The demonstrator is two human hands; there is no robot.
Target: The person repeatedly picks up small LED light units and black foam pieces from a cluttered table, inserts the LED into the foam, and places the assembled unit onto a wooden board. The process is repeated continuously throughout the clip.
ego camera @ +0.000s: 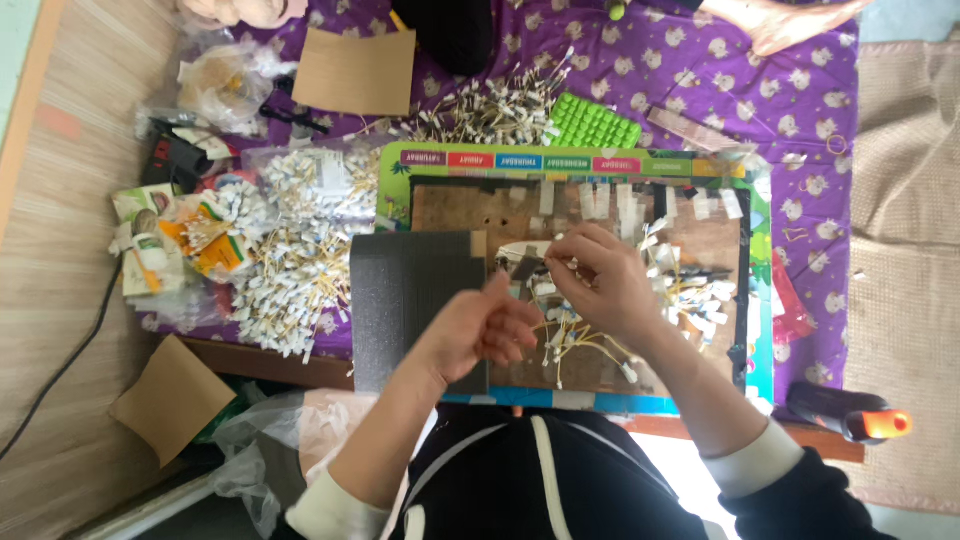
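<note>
My left hand (485, 325) is curled above the edge of a dark grey sheet (405, 290), fingertips pinched on a thin yellowish string. My right hand (600, 280) is closed over the brown board (460, 205) and pinches the other end of that string, with a small white tag (525, 250) next to its fingertips. Under both hands lie several yellow strings with white tags (580, 345). More tagged strings (695, 295) are scattered on the board to the right of my right hand.
The board sits in a colourful frame (560, 160) on a purple patterned cloth (720, 90). Heaps of white tags (290, 280) lie to the left, another heap (495, 110) and a green mould (592, 125) behind. Cardboard pieces (355, 72), plastic bags (225, 80), another person's foot (790, 22).
</note>
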